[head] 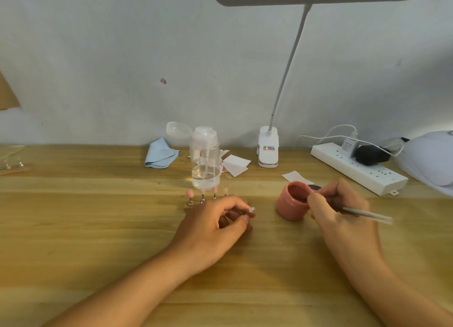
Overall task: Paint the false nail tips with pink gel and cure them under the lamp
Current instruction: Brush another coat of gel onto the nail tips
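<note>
1. Your left hand (pixel 220 219) has its fingers curled. It pinches 1 small nail stand (pixel 251 210) just above the table (pixel 98 228). The tip on that stand is too small to see well.
2. Your right hand (pixel 343 204) grips the brush (pixel 367 214). The far end of the brush dips into the open pink gel jar (pixel 291 204), which sits just beside that hand.
3. Behind your left hand, 4 nail tips (pixel 190 194) stand in a row on little pins. 3 of them look pink, so I think they are painted. The 4th is pale and blurry, so I cannot tell.
4. I think you are getting gel on the brush for the tip that you hold. So the painting looks partly done, not finished.
5. The curing lamp (pixel 431 160) is at the far right edge, well apart from the tips. I see no tip under it, so the curing looks like it is left to do.
6. Here is the count: 1 gel jar, 1 brush, 4 tips in the row and 1 stand in your hand.
7. There is also 1 clear pump bottle (pixel 205 165) just behind the row, 1 blue cloth (pixel 160 154), 1 clip desk lamp (pixel 268 150) and 1 power strip (pixel 355 167).
</note>
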